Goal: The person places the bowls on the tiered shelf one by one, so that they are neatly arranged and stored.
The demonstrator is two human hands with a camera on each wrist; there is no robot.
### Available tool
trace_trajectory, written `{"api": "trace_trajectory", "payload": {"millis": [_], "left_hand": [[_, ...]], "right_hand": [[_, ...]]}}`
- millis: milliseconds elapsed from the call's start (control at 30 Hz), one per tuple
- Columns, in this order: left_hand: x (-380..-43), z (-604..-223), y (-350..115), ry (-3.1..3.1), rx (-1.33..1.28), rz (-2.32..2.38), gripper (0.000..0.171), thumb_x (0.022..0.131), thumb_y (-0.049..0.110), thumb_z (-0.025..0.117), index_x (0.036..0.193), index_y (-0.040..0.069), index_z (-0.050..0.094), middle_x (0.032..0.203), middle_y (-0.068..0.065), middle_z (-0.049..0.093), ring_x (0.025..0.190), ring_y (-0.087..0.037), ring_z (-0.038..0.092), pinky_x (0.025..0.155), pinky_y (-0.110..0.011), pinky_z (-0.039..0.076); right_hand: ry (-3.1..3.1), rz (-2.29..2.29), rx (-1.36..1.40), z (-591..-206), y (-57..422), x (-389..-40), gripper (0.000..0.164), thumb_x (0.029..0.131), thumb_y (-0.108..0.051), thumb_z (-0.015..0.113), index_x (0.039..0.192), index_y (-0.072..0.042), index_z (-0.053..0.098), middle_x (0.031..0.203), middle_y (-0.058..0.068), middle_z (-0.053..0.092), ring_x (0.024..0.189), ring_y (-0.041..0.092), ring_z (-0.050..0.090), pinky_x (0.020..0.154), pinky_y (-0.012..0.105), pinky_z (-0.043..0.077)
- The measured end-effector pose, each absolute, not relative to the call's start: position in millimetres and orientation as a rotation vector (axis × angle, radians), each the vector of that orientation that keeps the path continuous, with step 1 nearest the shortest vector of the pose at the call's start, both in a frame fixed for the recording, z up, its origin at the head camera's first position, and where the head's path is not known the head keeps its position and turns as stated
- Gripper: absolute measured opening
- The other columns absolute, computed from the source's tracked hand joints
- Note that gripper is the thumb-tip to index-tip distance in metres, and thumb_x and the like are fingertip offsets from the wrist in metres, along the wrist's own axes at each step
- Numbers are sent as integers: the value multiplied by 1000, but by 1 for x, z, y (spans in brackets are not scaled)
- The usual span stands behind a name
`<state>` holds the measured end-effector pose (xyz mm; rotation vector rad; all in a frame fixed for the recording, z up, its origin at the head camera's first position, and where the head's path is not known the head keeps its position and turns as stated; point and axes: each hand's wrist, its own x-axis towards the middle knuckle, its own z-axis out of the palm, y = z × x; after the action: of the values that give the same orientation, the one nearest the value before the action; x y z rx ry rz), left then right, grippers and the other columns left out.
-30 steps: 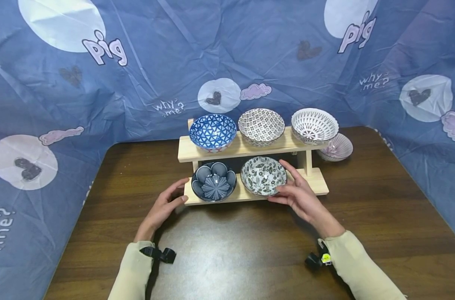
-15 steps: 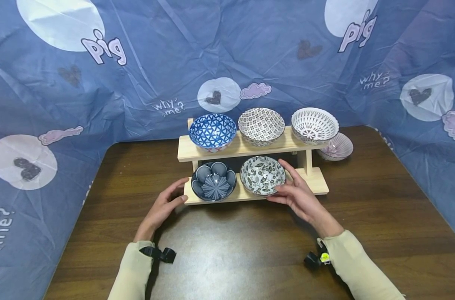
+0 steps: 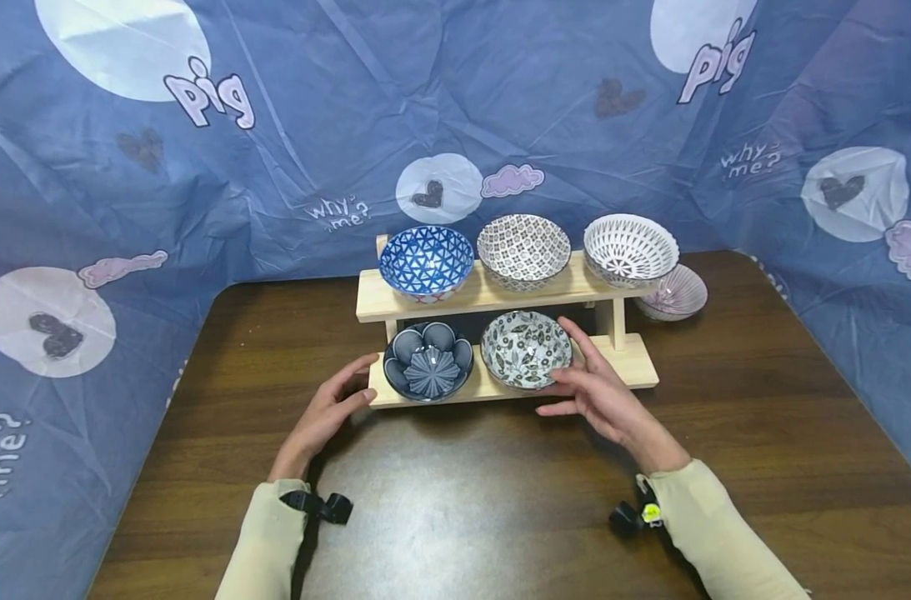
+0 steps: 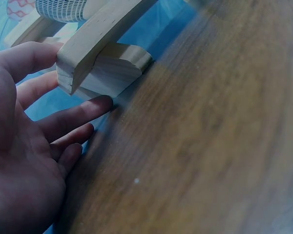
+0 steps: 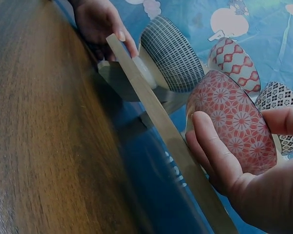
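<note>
A two-tier wooden rack (image 3: 620, 362) stands on the table. My left hand (image 3: 323, 417) touches the left end of its lower shelf with thumb and index fingertips; in the left wrist view the other fingers extend loosely below the board. My right hand (image 3: 608, 400) holds a bowl (image 3: 526, 350) between thumb and index finger at the lower shelf. This bowl has green leaves and flowers inside, and a red and white flower pattern outside in the right wrist view. Left of it sits a dark blue bowl (image 3: 428, 362) with a flower-shaped inside.
On the upper shelf are a blue triangle-patterned bowl (image 3: 426, 260), a brown lattice-patterned bowl (image 3: 524, 250) and a white bowl with dark strokes (image 3: 631, 248). A pale purple bowl (image 3: 676, 293) lies behind the rack's right end. Blue printed cloth (image 3: 275, 150) surrounds the table (image 3: 455, 500).
A lower finger of my right hand has moved slightly down, away from the bowl's underside and the shelf edge. My left hand, the bowls and the rack stay where they were.
</note>
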<state>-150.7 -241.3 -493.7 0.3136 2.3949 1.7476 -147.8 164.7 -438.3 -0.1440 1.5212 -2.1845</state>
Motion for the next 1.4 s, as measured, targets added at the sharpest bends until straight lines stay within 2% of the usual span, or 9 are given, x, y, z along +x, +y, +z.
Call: {"api": "trace_trajectory", "payload": {"millis": [267, 600, 700, 833, 900, 1067, 1233, 1400], "left_hand": [[-151, -493, -240, 2400, 310, 1738, 53, 97, 14, 61, 148, 10, 46, 132, -26, 60, 106, -6, 58, 87, -23, 48], [-150, -494, -242, 2426, 325, 1746, 52, 98, 12, 60, 148, 7, 46, 131, -28, 60, 107, -5, 58, 87, -21, 47], [-151, -495, -242, 2420, 323, 1742, 52, 98, 13, 60, 148, 9, 46, 133, -28, 59, 108, -5, 57, 88, -21, 47], [-151, -495, -241, 2412, 317, 1739, 53, 98, 13, 60, 148, 9, 46, 133, -27, 59, 108, -6, 57, 88, -22, 47], [-151, -496, -242, 2412, 316, 1736, 53, 98, 13, 60, 148, 9, 46, 133, -27, 59, 109, -7, 57, 88, -22, 47], [-151, -497, -243, 2415, 316, 1734, 52, 98, 13, 60, 148, 9, 46, 133, -28, 59, 109, -10, 57, 88, -22, 47], [-152, -496, -242, 2408, 314, 1736, 52, 98, 13, 60, 148, 10, 46, 133, -28, 59, 110, -11, 57, 88, -22, 47], [-152, -496, -242, 2397, 319, 1749, 53, 98, 12, 60, 149, 8, 45, 133, -29, 59, 109, -9, 57, 88, -21, 47]], "right_hand": [[1576, -2155, -144, -438, 169, -148, 83, 101, 1, 41, 160, -36, -3, 161, 35, 9, 97, 22, 73, 76, 46, 60], [1577, -2189, -109, -434, 184, -144, 74, 103, -4, 41, 160, -26, -1, 161, 33, 11, 99, 19, 72, 76, 42, 61], [1575, -2199, -103, -433, 193, -141, 71, 105, -9, 43, 160, -23, -1, 157, 27, 24, 102, 19, 73, 77, 40, 61], [1547, -2234, -87, -433, 208, -138, 70, 106, -12, 44, 159, -20, -1, 139, 4, 50, 104, 21, 73, 78, 40, 61], [1536, -2249, -74, -433, 215, -138, 71, 106, -11, 44, 159, -19, -2, 130, -4, 57, 103, 22, 73, 78, 41, 61], [1558, -2267, -46, -432, 232, -135, 70, 107, -12, 42, 159, -18, -5, 127, -6, 61, 102, 21, 74, 78, 40, 61], [1569, -2298, -24, -431, 249, -131, 77, 107, -12, 43, 159, -16, -14, 126, -7, 62, 102, 21, 74, 77, 41, 61], [1516, -2368, -9, -433, 265, -129, 67, 106, -8, 42, 155, -22, -1, 124, -6, 65, 102, 23, 74, 78, 43, 60]]}}
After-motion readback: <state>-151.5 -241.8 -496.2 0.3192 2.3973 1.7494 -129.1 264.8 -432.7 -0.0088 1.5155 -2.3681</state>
